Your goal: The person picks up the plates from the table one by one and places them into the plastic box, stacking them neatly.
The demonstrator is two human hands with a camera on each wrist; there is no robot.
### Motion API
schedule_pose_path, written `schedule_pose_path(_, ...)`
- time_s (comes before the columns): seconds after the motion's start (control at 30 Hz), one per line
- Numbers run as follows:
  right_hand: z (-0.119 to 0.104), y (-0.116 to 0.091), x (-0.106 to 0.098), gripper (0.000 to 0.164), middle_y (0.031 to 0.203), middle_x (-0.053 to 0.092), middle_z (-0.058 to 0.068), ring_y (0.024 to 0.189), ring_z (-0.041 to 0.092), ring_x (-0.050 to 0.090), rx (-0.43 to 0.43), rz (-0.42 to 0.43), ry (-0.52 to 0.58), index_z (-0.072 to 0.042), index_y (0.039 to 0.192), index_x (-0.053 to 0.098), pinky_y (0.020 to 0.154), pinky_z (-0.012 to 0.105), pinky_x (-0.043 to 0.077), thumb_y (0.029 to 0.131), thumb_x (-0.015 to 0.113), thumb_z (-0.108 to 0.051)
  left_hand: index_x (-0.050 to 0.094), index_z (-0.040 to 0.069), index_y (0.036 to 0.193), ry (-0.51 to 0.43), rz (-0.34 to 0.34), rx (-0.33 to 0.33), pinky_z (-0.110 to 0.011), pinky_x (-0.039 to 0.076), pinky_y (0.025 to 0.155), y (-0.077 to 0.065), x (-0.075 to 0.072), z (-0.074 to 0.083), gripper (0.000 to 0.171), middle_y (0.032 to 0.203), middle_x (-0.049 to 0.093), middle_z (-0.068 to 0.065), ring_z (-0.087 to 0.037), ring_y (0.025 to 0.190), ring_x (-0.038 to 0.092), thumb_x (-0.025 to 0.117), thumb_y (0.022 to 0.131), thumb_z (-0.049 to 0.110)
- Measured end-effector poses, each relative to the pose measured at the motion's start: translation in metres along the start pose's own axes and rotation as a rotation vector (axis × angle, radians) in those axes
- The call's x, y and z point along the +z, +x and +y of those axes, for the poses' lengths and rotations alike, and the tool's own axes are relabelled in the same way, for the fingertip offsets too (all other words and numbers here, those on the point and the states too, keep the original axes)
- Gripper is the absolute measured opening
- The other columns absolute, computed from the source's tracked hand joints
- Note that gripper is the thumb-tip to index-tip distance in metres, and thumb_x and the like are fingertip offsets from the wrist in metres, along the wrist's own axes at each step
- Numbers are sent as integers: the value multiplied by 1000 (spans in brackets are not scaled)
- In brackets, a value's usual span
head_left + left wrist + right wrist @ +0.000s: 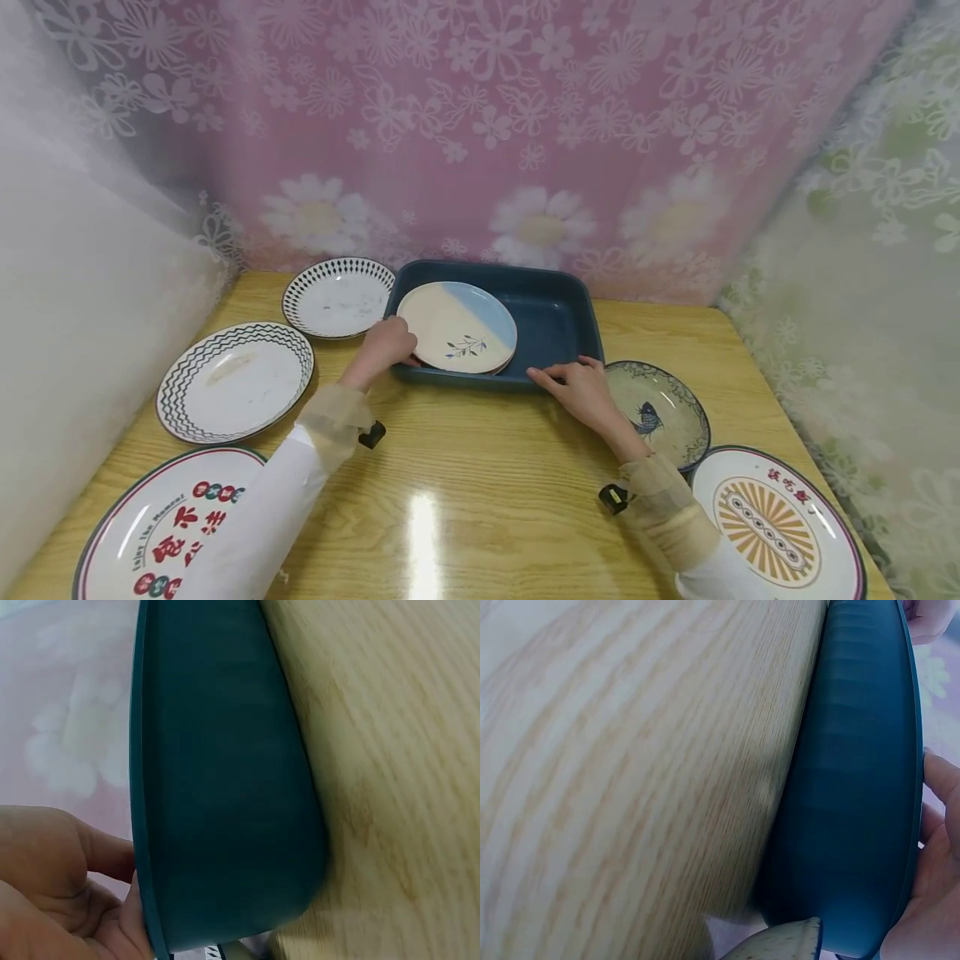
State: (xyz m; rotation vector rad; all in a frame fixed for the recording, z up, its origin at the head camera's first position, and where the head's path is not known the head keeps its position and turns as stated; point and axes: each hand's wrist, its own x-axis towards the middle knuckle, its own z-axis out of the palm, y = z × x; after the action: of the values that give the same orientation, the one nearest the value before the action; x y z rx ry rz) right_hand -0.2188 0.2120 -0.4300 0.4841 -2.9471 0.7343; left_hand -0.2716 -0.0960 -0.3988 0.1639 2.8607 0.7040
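Note:
A dark blue rectangular tub (551,329) stands against the back curtain. Inside it, on the left, lies an oval cream and blue plate (450,325) with a leaf sprig design, and the edge of another plate shows beneath. My left hand (387,343) grips the tub's rim at the front left corner, its fingers curled over the edge. At the front right corner my right hand (577,387) holds the rim, thumb toward the near wall and fingers over the right side. Both wrist views show the tub's outer wall (225,772) and fingers at its lip.
On the left are a diamond-rimmed plate (337,296), a zigzag-rimmed plate (240,379) and a big plate with red lettering (180,517). A fish plate (667,408) sits close to the tub's right side, beside a sunburst plate (776,521). Wooden tabletop (465,483) lies in front.

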Motion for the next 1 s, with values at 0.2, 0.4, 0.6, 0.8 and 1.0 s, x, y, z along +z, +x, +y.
schedule_pose_path(0.2,0,1,1,46,94,73,9,94,25,62,0,0,-5,-10,100,74,106,57,20,89,51,-49,63,-3,81,113,-23,-11,-46,53,79,6,3,4,23,96,64,-22,-34,85,59,42,85,6)
schedule_pose_path(0.4,0,0,0,44,95,73,9,93,25,62,1,8,8,-11,100,74,106,56,20,90,52,-48,60,1,68,166,29,-18,-43,53,75,10,8,6,20,84,66,-17,-28,75,60,46,83,1)
schedule_pose_path(0.6,-1,-2,-1,43,96,73,10,94,26,62,1,3,20,-11,101,73,106,56,19,90,52,-46,56,5,58,157,44,41,-37,51,64,4,10,9,29,60,62,-10,-22,55,56,42,81,-5)
schedule_pose_path(0.8,-1,-2,0,45,97,72,10,95,26,61,11,-3,19,-10,103,73,107,56,18,90,52,-47,53,7,54,229,49,52,-34,49,59,4,13,11,33,50,50,-4,-20,51,49,41,83,-5)
schedule_pose_path(1.0,-1,0,1,45,96,73,10,94,26,62,3,3,18,-10,102,73,106,56,19,90,51,-48,60,2,64,237,93,3,-37,54,61,10,18,9,27,57,62,-9,-23,54,56,43,85,-3)
